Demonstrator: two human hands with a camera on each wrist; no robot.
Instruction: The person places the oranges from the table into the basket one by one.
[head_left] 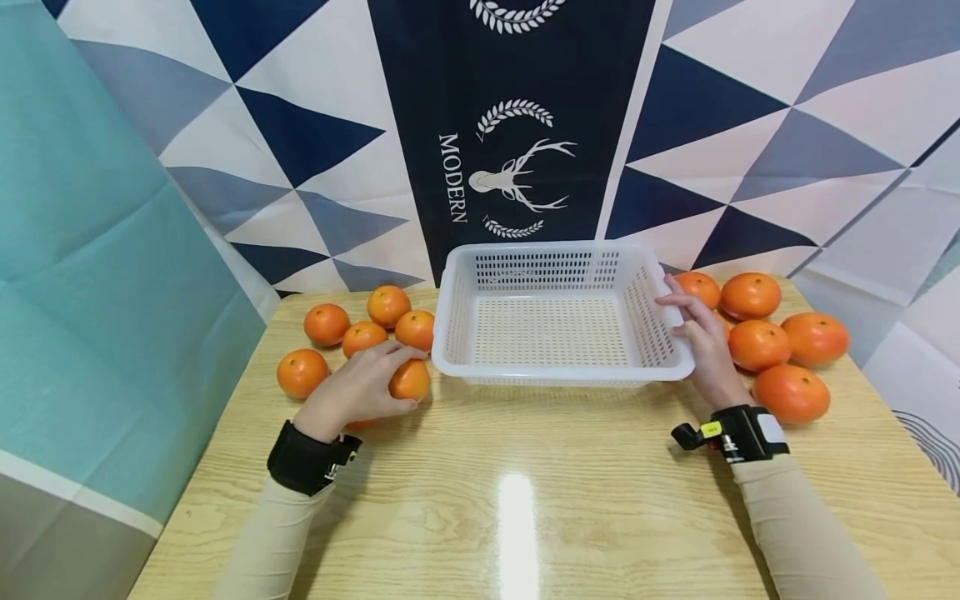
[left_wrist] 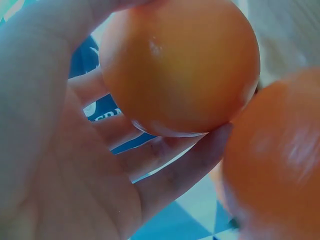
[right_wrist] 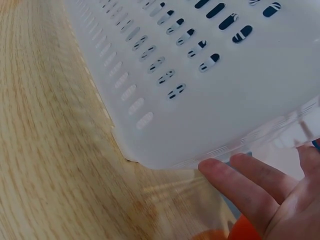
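Note:
My left hand (head_left: 365, 385) grips an orange (head_left: 409, 381) at the table's left side; the left wrist view shows its fingers (left_wrist: 172, 167) curved around this orange (left_wrist: 180, 65). A second orange (left_wrist: 277, 160) lies close beside those fingers. A white slotted plastic basket (head_left: 562, 373) stands at the back middle, with bare floor visible inside. My right hand (head_left: 705, 346) holds the basket's right rim, its fingertips over the edge. From the right wrist, fingers (right_wrist: 245, 192) are seen against the edge of the basket (right_wrist: 150, 100); the thumb is not clearly visible there.
Several oranges (head_left: 326, 324) lie left of the basket. Several larger orange fruits (head_left: 791, 393) lie on the right, beside my right wrist. Patterned cloth (head_left: 517, 125) hangs behind the wooden table (head_left: 600, 500). Teal cloth (head_left: 97, 275) borders the left edge.

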